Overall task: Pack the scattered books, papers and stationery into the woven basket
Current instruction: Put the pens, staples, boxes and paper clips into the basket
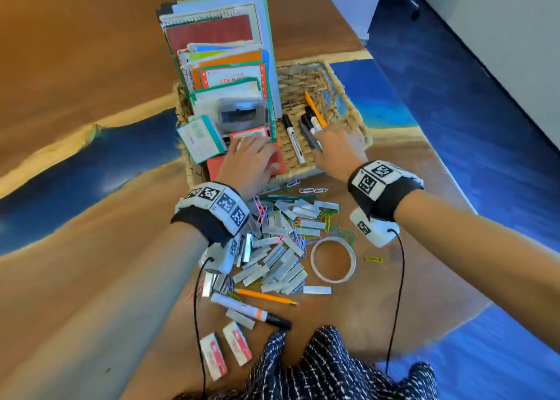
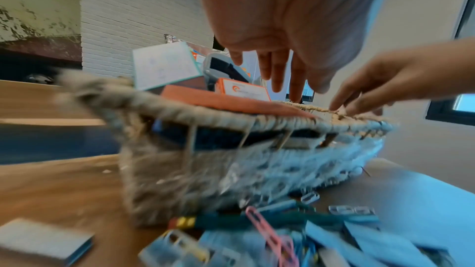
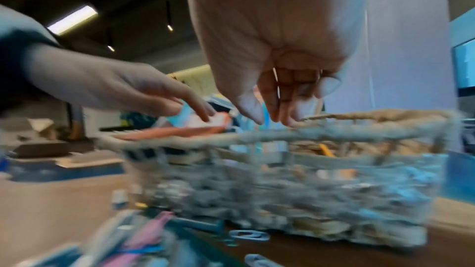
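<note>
The woven basket (image 1: 348,108) stands mid-table. Upright books and notebooks (image 1: 218,51) fill its left half, with a grey calculator (image 1: 242,116) in front of them. On its right floor lie several markers (image 1: 294,139) and an orange pencil (image 1: 315,110). My left hand (image 1: 251,157) lies with straight fingers on a red-orange book (image 2: 218,100) at the basket's near left. My right hand (image 1: 336,148) hovers over the markers, its fingers (image 3: 280,109) hanging loose and holding nothing. A dark pen (image 1: 309,137) lies just beyond its fingertips.
On the table in front of the basket lie a pile of staple strips (image 1: 278,257), coloured paper clips (image 1: 312,190), a tape roll (image 1: 333,258), an orange pencil (image 1: 266,296), a white marker (image 1: 251,310) and two staple boxes (image 1: 224,351). The table edge runs along the right.
</note>
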The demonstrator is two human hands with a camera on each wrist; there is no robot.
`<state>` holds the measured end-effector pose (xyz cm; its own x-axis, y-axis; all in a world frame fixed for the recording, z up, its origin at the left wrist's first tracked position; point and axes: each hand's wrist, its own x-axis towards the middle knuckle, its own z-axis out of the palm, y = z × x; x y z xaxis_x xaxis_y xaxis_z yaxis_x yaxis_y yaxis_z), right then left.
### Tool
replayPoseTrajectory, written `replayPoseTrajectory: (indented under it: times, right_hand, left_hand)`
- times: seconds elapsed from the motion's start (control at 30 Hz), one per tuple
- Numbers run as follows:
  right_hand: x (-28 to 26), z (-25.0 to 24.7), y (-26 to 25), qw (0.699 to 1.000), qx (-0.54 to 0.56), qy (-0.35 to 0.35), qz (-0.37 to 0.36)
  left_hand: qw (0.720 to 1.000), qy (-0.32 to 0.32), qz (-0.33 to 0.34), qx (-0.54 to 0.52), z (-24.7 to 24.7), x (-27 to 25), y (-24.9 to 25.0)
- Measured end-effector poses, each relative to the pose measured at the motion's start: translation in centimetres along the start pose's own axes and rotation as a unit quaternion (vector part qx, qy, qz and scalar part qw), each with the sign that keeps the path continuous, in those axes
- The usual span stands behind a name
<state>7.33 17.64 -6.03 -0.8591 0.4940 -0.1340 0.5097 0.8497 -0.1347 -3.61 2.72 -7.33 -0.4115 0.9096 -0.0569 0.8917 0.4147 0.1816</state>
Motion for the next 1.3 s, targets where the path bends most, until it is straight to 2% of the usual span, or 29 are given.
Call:
replayPoseTrajectory:
  times: [0.13, 0.23, 0.37, 0.5, 0.57, 0.7, 0.9, 0.97, 1.03, 1.13, 1.3]
  right_hand:
    - [-4.2, 0.7, -3.3, 0.997, 0.01, -0.017, -0.069]
    - [-7.4, 1.9, -5.8, 0.982, 0.007, -0.106, -0.154]
    - [-11.3, 4.4, -8.4, 0.94, -0.003, -0.237, -0.245]
    - [-14.7, 6.7, -9.8, 0.915, -0.066, -0.285, -0.279]
    - [-15.7, 7.9, -10.3, 0.914, -0.106, -0.277, -0.277]
    - [-16.7, 9.8, -10.9, 0.922, -0.105, -0.272, -0.255]
    - [-15.7, 8.5, -9.5, 0.93, -0.07, -0.301, -0.196]
    - [-14.7, 7.3, -8.5, 0.942, -0.011, -0.29, -0.17]
    - [-13.5, 5.8, -7.3, 0.952, 0.093, -0.263, -0.127]
    - [-11.6, 3.1, -5.4, 0.946, 0.231, -0.215, -0.075]
    - [-8.7, -1.3, -1.8, 0.934, 0.321, -0.152, -0.024]
  left_hand:
    - [1.0, 0.013, 0.008, -0.004, 0.9, -3.0, -0.3]
    - [0.999, -0.026, -0.02, -0.004, 1.6, -4.9, -0.8]
    - [0.998, -0.063, -0.027, 0.003, 2.2, -6.6, -1.6]
    - [0.996, -0.081, -0.028, 0.011, 2.3, -7.2, -1.6]
    - [0.996, -0.085, -0.031, 0.008, 2.3, -7.3, -1.6]
    - [0.996, -0.081, -0.038, 0.004, 2.5, -7.4, -1.3]
    - [0.996, -0.075, -0.05, -0.021, 2.3, -7.1, -0.9]
    - [0.995, -0.074, -0.053, -0.047, 1.7, -6.9, -0.6]
    - [0.993, -0.065, -0.057, -0.08, 1.2, -6.4, -0.3]
    - [0.988, -0.065, -0.046, -0.131, 0.4, -5.4, 0.4]
    - [0.937, -0.133, -0.037, -0.322, -1.1, -3.9, 2.8]
